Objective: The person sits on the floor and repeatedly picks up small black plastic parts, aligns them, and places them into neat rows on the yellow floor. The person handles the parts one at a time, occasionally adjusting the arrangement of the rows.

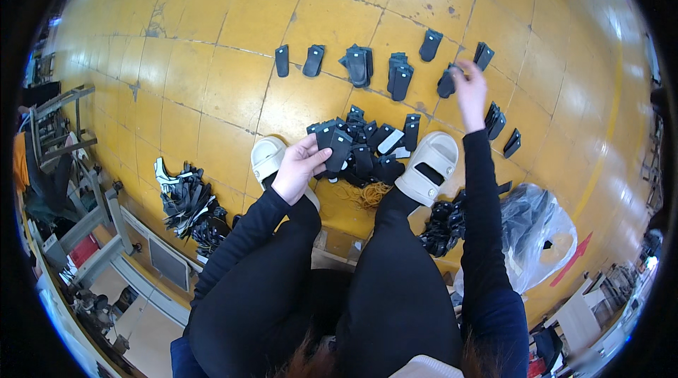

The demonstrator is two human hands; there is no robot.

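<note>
My left hand (302,168) is closed on several flat black tongue-shaped pieces (340,150), fanned out and marked with small pale labels. They are held over a loose heap of similar pieces (364,163) on the floor between my feet. Farther out and to the right, my right hand (470,93) has its fingertips pinched at the upper end of a small black stack (445,84). Other stacks lie in an arc around it: one pile (359,66), another pile (400,78), and single or paired pieces (430,45).
A yellow bundle of bands (367,193) lies under the heap. Dark strappy parts (187,201) are piled at left, and more black parts (445,226) lie by my right leg, beside a clear plastic bag (540,233). A metal frame (113,226) stands at left.
</note>
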